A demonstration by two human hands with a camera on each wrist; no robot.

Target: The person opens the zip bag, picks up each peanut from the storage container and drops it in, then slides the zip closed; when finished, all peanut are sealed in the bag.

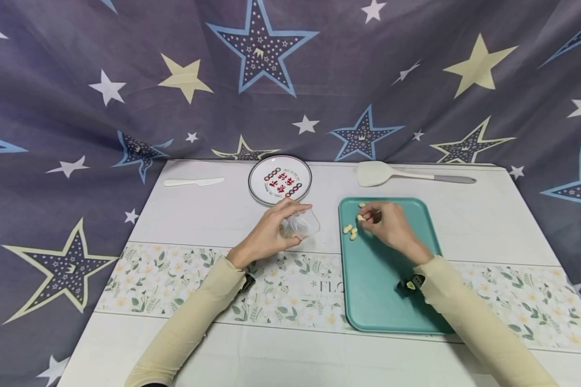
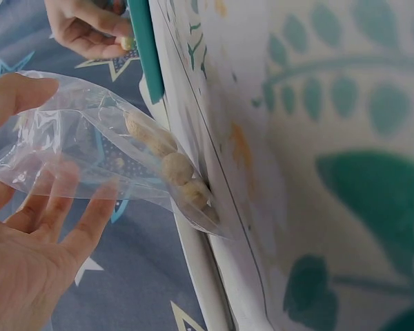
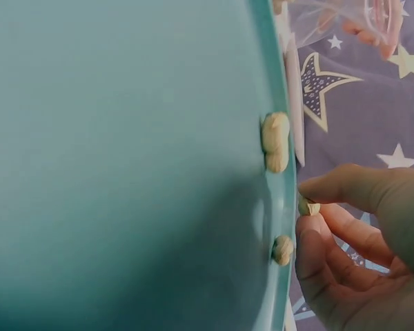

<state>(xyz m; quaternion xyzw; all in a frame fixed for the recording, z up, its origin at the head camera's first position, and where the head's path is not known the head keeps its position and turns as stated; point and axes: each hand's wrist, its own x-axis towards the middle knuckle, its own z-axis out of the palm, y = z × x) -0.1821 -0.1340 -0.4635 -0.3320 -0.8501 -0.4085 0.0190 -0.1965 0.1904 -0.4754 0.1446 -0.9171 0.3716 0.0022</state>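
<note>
My left hand grips a clear plastic bag near its mouth, thumb and fingers spread around the opening. Several peanuts in their shells lie at the bottom of the bag in the left wrist view. Over the far left part of a teal tray, my right hand pinches one peanut between thumb and fingertips. Beneath and beside that hand, several loose peanuts rest on the tray, and two of them show along its edge in the right wrist view.
A round white plate with red characters stands behind the bag. To its left lies a white plastic knife. Behind the tray is a white spatula with a grey handle end. A star-patterned cloth hangs at the table's back.
</note>
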